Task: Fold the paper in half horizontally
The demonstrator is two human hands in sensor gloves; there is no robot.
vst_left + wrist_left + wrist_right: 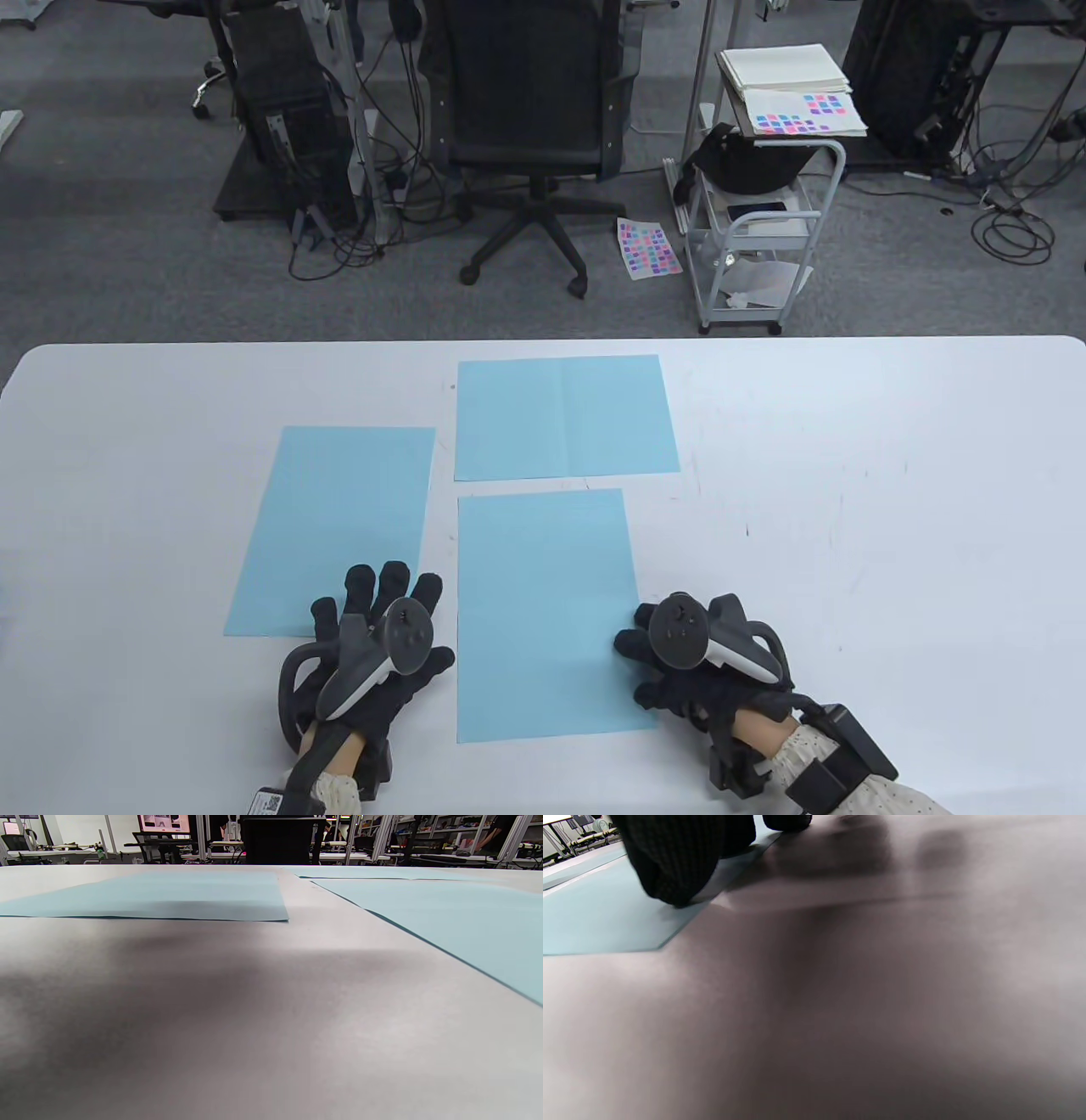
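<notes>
Three blue sheets lay flat on the white bench: one at the left, one at the far middle that showed a faint upright crease, and the near sheet between the two hands, which I took to be the paper to fold. The left hand rested with fingers spread, its fingertips over the near edge of the left sheet and its thumb just beside the near sheet; it held nothing. The right hand sat at the near sheet's right edge, fingers loosely apart, and the right wrist view showed a fingertip pressing down on the paper close to its near right corner; it gripped nothing yet. No fold had begun. To do this step well, the person would likely need to lift both near corners together, so the left hand should shift across to the near left corner rather than stay by the wrong sheet. The near edge should then be carried to meet the far edge squarely, corners matched before any pressing, since thin paper slides easily on a smooth bench. Creasing from the middle outward would help keep the halves aligned.
</notes>
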